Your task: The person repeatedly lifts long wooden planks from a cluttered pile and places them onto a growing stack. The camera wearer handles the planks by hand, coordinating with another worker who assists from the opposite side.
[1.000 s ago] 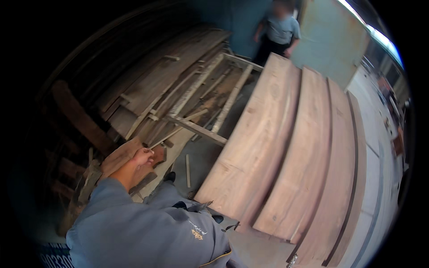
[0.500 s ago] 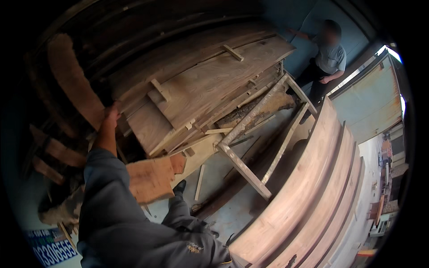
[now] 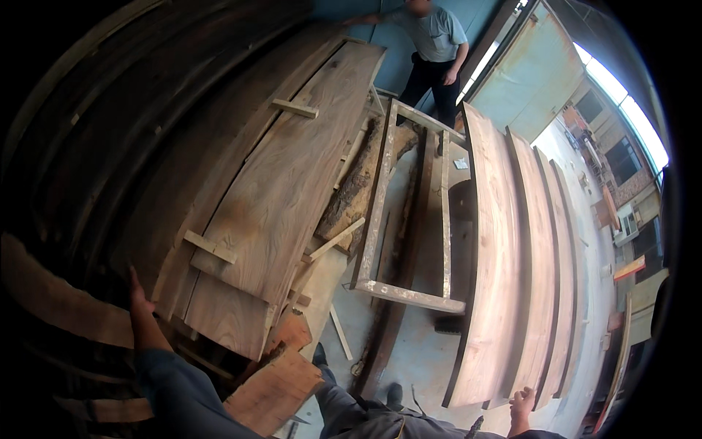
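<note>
In the head view, the left hand (image 3: 141, 294) is resting at a dark plank's (image 3: 212, 150) near end, two spacers (image 3: 295, 109) already lying across the stack (image 3: 292, 183); the right hand (image 3: 521, 402) is hovering beside separate pale slabs (image 3: 491, 256). I cannot tell either grip's closure.

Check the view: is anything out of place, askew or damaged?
Yes, mildly. A loose stick lies on the floor by the person's shoe, apart from the stacked planks, so it might trip someone. A second stick slants across the log, out of line with the planks.
</note>
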Tool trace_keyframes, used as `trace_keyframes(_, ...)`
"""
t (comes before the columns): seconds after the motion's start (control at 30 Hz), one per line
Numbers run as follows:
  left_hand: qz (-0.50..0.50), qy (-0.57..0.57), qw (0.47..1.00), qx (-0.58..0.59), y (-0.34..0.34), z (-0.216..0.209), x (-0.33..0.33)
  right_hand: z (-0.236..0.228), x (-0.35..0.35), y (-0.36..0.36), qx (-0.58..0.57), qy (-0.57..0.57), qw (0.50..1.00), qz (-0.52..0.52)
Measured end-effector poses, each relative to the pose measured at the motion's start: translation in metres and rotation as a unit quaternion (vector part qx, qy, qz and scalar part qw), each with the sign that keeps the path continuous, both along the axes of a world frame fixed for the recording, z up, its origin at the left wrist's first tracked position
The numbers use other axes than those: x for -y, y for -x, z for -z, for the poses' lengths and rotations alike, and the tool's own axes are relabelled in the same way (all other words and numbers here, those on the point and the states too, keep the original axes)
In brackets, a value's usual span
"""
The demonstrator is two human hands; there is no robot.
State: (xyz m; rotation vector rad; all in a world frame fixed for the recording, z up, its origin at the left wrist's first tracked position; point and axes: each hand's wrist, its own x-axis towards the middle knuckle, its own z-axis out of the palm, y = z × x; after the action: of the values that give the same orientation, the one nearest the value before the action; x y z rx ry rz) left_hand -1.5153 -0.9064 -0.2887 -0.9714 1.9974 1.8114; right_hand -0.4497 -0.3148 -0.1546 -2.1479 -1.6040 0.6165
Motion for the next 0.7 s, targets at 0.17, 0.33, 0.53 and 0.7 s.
trace_keyframes(0.17,-0.012,-0.007,1.0,-0.028,-0.017,-0.006,0.031,-0.01,-0.018,0.072,-0.043,0.002,0.998,-0.054)
trace_keyframes(0.33,0.026,-0.194,0.98,-0.024,-0.106,-0.013,-0.021,-0.011,-0.013,0.078,-0.11,-0.009,0.992,-0.067)
trace_keyframes(0.53,-0.039,-0.168,0.984,0.043,-0.303,-0.101,-0.149,-0.008,0.04,0.256,-0.287,0.142,0.905,-0.282)
trace_keyframes(0.7,0.014,-0.375,0.927,0.001,-0.465,-0.092,-0.22,-0.005,0.123,0.363,-0.35,0.291,0.753,-0.475)
